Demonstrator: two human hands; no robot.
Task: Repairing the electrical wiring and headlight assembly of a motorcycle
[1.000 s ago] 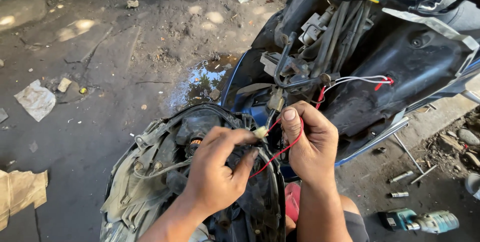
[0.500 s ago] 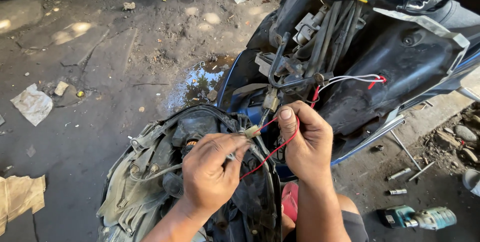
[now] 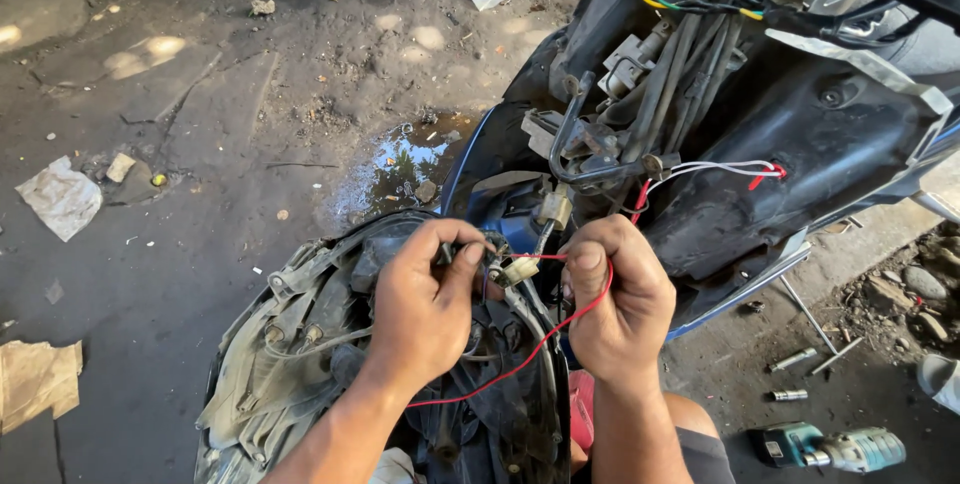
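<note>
1. Left hand, centre of frame, is pinching a small cream connector betw. thumb & fingers; fingers are curled tight on it.
2. Right hand, just right of centre, is closing around a red wire – fingers are folded in, wire is passing under the thumb.
3. Red wire is looping down from the connector, curving below both hands twd lower centre.
4. Both hands are sitting over a headlight housing, dusty grey, lower-left-centre, w/ its back facing up.
5. Scooter front body, black, is filling upper right; cable bundle is running down through it, w/ white wires ending in a red tip at right-centre.
6. Puddle is lying on the dirt floor, upper centre.
7. Cordless drill, teal, is lying at lower right; loose bolts are near it.
8. Crumpled paper is lying at left edge; cardboard scrap at lower left.
</note>
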